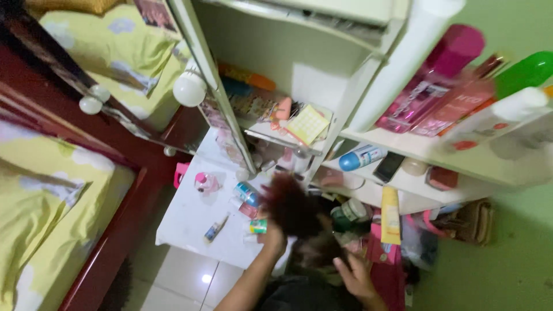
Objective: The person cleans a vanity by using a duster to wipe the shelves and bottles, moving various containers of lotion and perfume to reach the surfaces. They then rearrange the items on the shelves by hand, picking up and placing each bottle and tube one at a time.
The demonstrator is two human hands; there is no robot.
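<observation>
Where the frame begins on the left, a bed (40,219) with a yellow-green flowered cover lies inside a dark red wooden frame, and white floor tiles (184,276) show at its foot. Above it, in the upper left, a tilted mirror (121,52) with round white bulbs (189,88) along its edge reflects the same bedding. Just right of the bed stands a white bench (190,222), carrying a pink pump bottle (205,182), a small blue tube (215,229) and a blue can (246,193) lying on its side.

At lower centre the left hand (272,237) rises on a bare forearm, its fingers closed round the base of a tuft of dark reddish hair (292,204), which stands up over the right edge of the bench. More dark hair spreads below it, too blurred to make out further. Right of that, near the bottom edge, the right hand (358,277) hovers with fingers spread wide and holds nothing; it is just beside the hair.

Behind the hands white shelves (415,184) step up toward the upper right. A yellow tube (390,214) hangs off the lower shelf, a blue and white spray can (360,156) lies above it, and pink bottles (429,95) and a green bottle (525,72) lean on the top one, against a green wall (507,259)
</observation>
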